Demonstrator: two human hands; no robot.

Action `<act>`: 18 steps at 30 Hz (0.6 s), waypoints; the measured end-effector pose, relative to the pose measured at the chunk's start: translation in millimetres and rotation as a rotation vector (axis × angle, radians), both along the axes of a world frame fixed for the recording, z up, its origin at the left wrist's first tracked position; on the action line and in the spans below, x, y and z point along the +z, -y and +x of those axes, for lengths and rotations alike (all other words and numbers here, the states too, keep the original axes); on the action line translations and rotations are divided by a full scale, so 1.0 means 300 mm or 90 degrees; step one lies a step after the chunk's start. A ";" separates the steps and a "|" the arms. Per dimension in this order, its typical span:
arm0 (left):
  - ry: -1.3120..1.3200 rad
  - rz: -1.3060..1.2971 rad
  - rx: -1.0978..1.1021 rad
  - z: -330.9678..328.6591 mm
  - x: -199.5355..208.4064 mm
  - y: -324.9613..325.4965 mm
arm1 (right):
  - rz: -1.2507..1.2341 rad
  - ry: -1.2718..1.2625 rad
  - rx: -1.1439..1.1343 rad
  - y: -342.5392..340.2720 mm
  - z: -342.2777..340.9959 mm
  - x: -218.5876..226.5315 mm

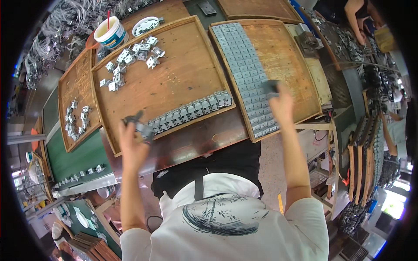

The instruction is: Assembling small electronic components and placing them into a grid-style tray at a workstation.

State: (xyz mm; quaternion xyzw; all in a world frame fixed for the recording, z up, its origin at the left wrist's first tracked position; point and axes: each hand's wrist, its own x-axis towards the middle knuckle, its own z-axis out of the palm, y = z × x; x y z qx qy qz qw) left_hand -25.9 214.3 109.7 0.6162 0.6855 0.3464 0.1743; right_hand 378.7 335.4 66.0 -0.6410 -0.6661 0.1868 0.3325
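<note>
My left hand (133,148) is closed on a small metal part with dark pieces (143,128), at the left end of a row of metal assemblies (191,112). That row lines the near edge of a wooden tray (174,71). Over on the right, my right hand (282,106) grips a dark grey block-shaped part (271,88), blurred by motion. It is above the right edge of several columns of flat grey metal pieces (244,69) in a second wooden tray (296,78). Loose silvery metal parts (124,58) lie scattered at the left tray's far side.
A white bucket (109,34) and a white bowl (146,27) stand behind the left tray. A smaller wooden tray (82,102) at far left holds more metal parts. Stacked trays (363,161) stand at right. Another person's arm (355,21) shows at top right.
</note>
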 end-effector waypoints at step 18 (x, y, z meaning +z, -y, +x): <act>0.150 -0.210 -0.001 -0.383 -0.174 0.091 | -0.212 -0.333 -0.261 -0.072 0.194 -0.098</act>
